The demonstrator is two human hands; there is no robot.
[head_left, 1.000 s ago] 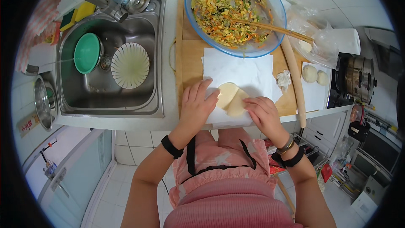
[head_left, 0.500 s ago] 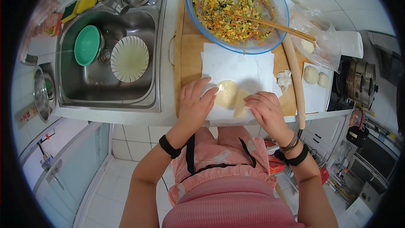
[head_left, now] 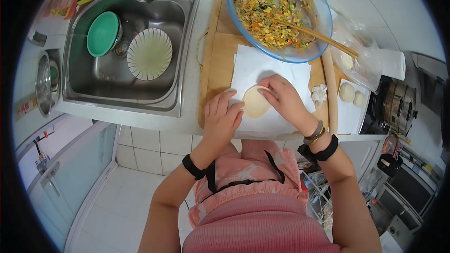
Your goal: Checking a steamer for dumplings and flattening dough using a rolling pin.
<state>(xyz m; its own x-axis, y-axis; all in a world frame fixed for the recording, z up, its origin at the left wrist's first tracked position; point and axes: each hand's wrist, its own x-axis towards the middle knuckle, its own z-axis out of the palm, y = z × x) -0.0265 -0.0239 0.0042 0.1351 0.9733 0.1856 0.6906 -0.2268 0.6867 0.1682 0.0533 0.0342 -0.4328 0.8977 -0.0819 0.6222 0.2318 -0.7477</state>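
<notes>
- Right hand [head_left: 282,97]: grip nipped, thumb against fingers, on dough round [head_left: 256,103], one-o'clock edge.
- Left hand [head_left: 223,114]: fingertips at nine-o'clock edge; closure cannot be told.
- Dough round: over white paper [head_left: 258,65].
- Step, judged: edge handling; next move calls for light, even pinching.
- Bowl [head_left: 320,21]: twelve o'clock.
- Rolling pin [head_left: 332,89]: three.

Board [head_left: 220,56] on bench [head_left: 192,98], right of sink [head_left: 131,93]; bowl [head_left: 323,11] at board's far edge, chopsticks [head_left: 323,39] over bowl's right rim; paper [head_left: 248,65] at board's near edge, dough [head_left: 256,105] over it; rolling pin [head_left: 333,93] along board's right edge; plate [head_left: 134,61] in sink, basin [head_left: 103,33] toward sink's far left corner
</notes>
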